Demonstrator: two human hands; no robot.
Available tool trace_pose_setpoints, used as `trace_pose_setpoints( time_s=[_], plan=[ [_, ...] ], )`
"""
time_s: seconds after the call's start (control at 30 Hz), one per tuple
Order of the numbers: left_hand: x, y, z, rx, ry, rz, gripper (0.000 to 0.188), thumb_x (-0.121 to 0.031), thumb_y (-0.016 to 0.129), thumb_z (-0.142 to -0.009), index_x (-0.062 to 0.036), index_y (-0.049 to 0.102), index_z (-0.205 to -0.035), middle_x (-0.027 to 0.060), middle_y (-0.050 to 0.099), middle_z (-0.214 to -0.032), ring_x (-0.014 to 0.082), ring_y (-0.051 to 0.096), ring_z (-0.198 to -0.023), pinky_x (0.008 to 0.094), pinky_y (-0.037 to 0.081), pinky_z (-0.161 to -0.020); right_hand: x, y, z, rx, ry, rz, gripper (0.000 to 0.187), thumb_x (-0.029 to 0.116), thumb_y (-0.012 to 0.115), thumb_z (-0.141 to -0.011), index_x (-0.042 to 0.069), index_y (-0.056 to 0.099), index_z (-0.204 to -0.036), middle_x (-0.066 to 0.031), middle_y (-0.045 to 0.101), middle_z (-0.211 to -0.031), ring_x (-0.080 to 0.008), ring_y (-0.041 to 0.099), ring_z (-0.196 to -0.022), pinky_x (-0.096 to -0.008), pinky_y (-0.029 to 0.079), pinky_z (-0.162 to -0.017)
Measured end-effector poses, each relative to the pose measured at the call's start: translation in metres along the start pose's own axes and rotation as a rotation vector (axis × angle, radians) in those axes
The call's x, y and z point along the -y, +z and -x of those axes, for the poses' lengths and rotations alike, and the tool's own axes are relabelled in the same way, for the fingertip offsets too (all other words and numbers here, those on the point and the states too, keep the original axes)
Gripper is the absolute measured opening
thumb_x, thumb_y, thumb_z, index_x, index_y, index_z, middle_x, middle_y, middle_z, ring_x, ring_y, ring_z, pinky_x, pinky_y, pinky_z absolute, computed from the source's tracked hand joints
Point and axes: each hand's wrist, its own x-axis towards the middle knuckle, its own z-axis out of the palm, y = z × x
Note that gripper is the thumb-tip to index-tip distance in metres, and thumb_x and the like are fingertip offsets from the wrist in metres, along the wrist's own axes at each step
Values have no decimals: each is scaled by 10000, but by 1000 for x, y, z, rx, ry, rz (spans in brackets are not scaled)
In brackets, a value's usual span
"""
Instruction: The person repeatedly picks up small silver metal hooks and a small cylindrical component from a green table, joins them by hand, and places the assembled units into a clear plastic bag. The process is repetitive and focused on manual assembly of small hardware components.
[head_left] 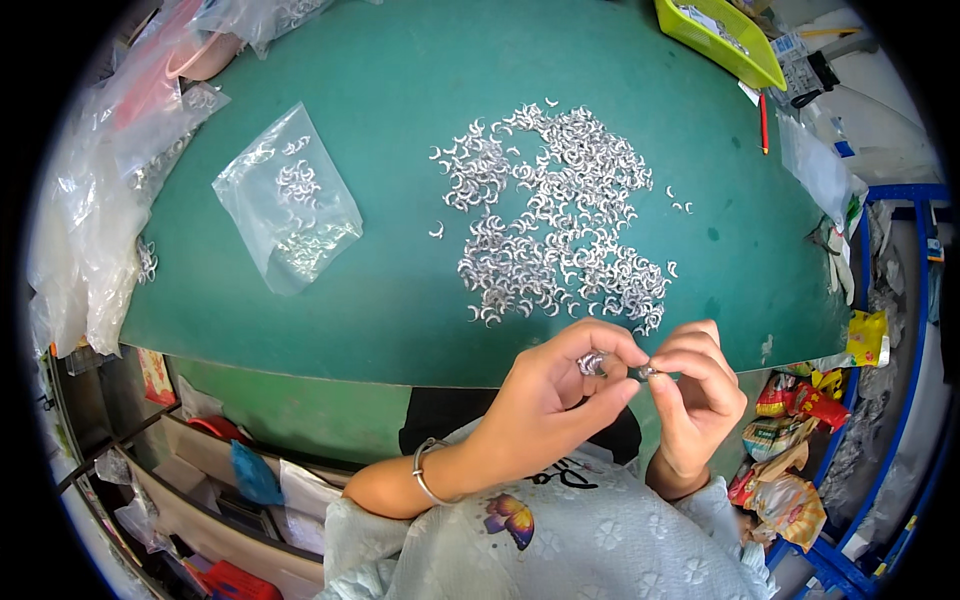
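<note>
Close to the table's front edge, my left hand [550, 390] is curled, with a few small silver crescent pieces [591, 364] in its fingers. Facing it, my right hand [702, 392] pinches one small silver metal piece [646, 373] at its fingertips, and the left fingertips meet it there. Its exact shape is partly hidden by the fingers. Just beyond both hands spreads a wide pile of silver crescent-shaped pieces [570, 215]. To the left of that pile lies a clear plastic bag [285, 215] with more crescents in it.
The green table [390, 270] carries crumpled plastic bags [100, 220] along its left side. A yellow-green basket [725, 45] and a red pen [764, 125] are at the far right. Snack packets [785, 505] and a blue metal frame [868, 270] stand to the right.
</note>
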Motion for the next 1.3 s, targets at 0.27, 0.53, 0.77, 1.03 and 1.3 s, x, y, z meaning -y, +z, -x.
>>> trace_pose_setpoints(
  time_s=[0.27, 0.53, 0.77, 1.03, 1.3],
  plan=[
    [0, -3, -3, -27, 79, -117, 153, 113, 536, -806, 72, 555, -952, 112, 541, -968, 92, 507, -820, 223, 439, -676, -2, 0, -1, 50, 27, -57, 150, -20, 691, -667, -24, 640, -808, -92, 606, -762, -208, 500, -729, -300, 405, -651],
    [4, -5, -4, -36, 92, -99, 167, 120, 533, -801, 84, 565, -961, 149, 560, -991, 143, 542, -898, 241, 455, -718, -1, -1, -2, 42, -2, -40, 168, -28, 697, -656, -15, 646, -816, -85, 604, -773, -210, 495, -726, -301, 403, -643],
    [4, -5, -4, -28, 92, -111, 173, 127, 538, -794, 84, 572, -958, 155, 566, -982, 146, 541, -901, 245, 454, -728, -1, -2, -2, 44, -19, -40, 176, -46, 685, -656, -18, 641, -824, -88, 600, -774, -212, 498, -729, -307, 400, -653],
    [6, 1, -4, -93, 44, -69, 181, 114, 531, -806, 74, 572, -977, 124, 570, -985, 107, 535, -841, 220, 440, -682, -4, -3, 0, 29, -22, -29, 155, -57, 669, -661, -21, 627, -806, -97, 601, -773, -213, 507, -737, -310, 402, -662],
    [19, -7, -8, -283, 28, -188, 156, 12, 571, -829, 28, 591, -982, 45, 597, -831, 12, 423, -616, 148, 316, -512, -97, -61, 0, -453, 305, 218, 56, 14, 609, -797, -26, 616, -836, -18, 555, -760, -87, 473, -711, -219, 389, -673]
  ],
)
